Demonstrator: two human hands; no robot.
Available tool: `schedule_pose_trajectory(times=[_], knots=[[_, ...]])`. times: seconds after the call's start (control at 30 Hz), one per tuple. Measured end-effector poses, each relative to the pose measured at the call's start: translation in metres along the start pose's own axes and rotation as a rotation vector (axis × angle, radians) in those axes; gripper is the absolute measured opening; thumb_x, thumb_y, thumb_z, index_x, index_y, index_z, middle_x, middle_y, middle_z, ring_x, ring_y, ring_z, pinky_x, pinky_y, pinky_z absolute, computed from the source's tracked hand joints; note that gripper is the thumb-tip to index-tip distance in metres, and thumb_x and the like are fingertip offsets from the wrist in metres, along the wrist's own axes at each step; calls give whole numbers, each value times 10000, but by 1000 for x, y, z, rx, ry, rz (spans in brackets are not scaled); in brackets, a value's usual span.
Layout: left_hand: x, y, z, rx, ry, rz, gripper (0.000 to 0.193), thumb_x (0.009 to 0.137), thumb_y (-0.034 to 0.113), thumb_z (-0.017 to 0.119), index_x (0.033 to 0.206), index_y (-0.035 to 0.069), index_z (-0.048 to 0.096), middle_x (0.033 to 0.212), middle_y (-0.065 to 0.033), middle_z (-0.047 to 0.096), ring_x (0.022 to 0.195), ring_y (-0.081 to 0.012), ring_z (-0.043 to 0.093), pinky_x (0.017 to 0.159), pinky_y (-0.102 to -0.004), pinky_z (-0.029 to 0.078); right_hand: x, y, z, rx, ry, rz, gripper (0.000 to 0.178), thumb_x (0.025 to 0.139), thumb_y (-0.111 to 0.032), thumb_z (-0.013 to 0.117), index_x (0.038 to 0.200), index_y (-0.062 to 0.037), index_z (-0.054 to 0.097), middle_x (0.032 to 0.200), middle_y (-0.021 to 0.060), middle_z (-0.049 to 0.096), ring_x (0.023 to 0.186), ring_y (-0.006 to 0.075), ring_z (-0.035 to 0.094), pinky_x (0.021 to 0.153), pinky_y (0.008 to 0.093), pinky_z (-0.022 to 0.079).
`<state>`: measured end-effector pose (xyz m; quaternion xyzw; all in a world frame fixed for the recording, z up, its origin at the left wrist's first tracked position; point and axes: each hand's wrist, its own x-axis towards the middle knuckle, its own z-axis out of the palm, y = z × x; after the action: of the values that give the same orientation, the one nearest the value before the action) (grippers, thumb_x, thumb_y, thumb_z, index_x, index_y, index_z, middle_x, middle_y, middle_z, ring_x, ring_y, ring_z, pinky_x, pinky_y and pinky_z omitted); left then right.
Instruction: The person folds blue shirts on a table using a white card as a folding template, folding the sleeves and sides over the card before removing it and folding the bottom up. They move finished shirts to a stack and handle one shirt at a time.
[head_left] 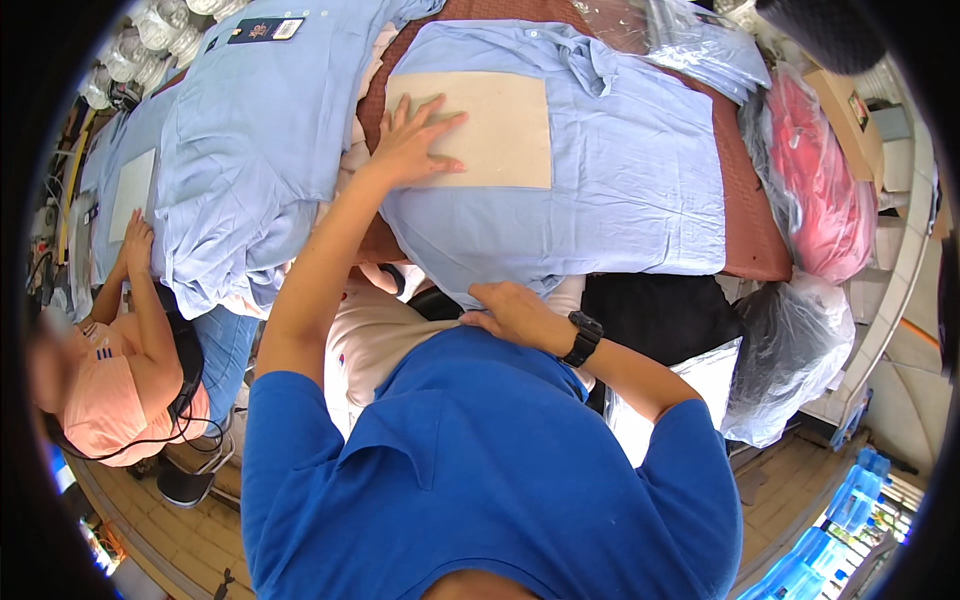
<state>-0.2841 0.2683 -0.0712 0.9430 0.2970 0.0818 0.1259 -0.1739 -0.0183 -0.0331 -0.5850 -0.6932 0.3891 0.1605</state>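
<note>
A light blue shirt (640, 190) lies spread on the brown-covered table (755, 225) in front of me. On its left part rests a flat beige cardboard sheet (500, 130). My left hand (415, 145) presses on the sheet's left side with its fingers spread. At the table's near edge my right hand (510, 315), wearing a black watch, closes on the shirt's lower edge, thumb and fingers together. The shirt's collar and a crumpled part of its cloth lie at the far side.
A pile of light blue shirts (250, 120) with a dark tag lies to my left. Farther left a seated co-worker (130, 370) in an orange top handles another sheet. Bagged red clothing (820, 180) and a cardboard box (845, 125) stand at the right. Black cloth (655, 320) lies below the table edge.
</note>
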Motion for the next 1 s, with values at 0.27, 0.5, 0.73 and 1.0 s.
schedule_pose_trajectory(times=[0.27,0.5,0.73,1.0], knots=[[-3,7,-5,-89,111,69,658,736,608,744,1309,311,617,1484,-43,416,1388,-367,306,1110,-594,240,-11,-26,-18,-69,116,-78,237,875,-205,680,999,-19,601,837,210,643,827,423,622,713,495,478],[3,-23,-8,-769,-8,-111,637,949,653,427,1172,123,701,1346,-73,585,1294,-260,462,1121,-379,296,62,-42,-165,-320,-3,-298,267,799,-157,740,997,14,682,885,217,668,863,410,645,777,453,517],[6,-14,-33,-1124,-120,-454,816,979,673,330,1347,-12,579,1333,-132,598,1234,-233,526,1095,-331,333,206,-17,-273,-835,291,-266,342,789,-159,731,1113,-66,669,1043,164,642,997,372,610,887,458,497],[-1,-33,-31,-1330,-70,-483,686,937,540,555,1343,-13,577,1307,-127,621,1147,-231,600,999,-342,438,183,48,-175,-576,657,-274,420,791,-142,702,1204,-157,628,1196,148,545,1095,394,505,926,522,443]])
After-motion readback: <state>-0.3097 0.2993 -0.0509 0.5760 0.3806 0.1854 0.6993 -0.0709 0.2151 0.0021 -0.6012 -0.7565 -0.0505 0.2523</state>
